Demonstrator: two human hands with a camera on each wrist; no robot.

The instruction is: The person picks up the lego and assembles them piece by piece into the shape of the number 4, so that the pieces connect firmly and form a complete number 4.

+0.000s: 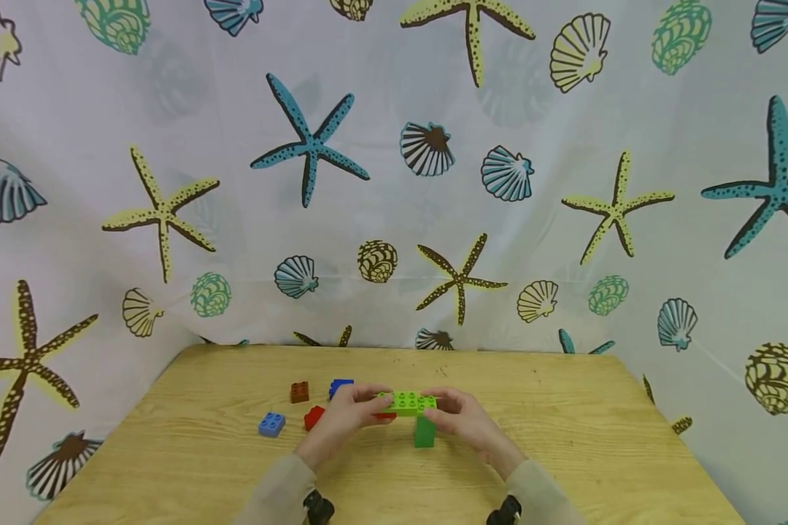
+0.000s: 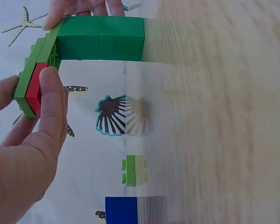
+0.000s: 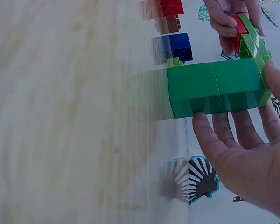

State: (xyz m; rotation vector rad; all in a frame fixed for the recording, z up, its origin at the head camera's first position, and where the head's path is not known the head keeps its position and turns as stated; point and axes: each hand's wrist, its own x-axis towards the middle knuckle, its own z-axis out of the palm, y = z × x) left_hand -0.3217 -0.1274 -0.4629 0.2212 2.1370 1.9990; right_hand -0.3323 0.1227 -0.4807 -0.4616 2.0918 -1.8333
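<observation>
The dark green bricks (image 3: 193,88) look to us like smooth plastic, shiny enough for faint reflections; the studded lime-green bricks (image 1: 405,402) and light blue brick (image 1: 272,425) seem plastic too. We see a smooth, wood-grained counter (image 1: 565,437) with a soft sheen, matt cloth sleeves (image 1: 279,485) and a fabric-like printed backdrop (image 1: 381,211).

In the grip my feed shows me lime-green studded bricks (image 1: 405,403), a red piece (image 2: 33,89) at the left end and a dark-green column (image 1: 425,432) at the right. Left of the grip I see a brown brick (image 1: 299,392), red brick (image 1: 313,418), blue brick (image 1: 340,385) and paler-blue brick (image 1: 271,424). Below runs yellowish wood grain on the tabletop (image 1: 565,437); beyond, white cloth (image 1: 381,211) patterned with starfish (image 1: 310,144) and shells (image 1: 508,173) in teal, yellow, brown and green.
</observation>
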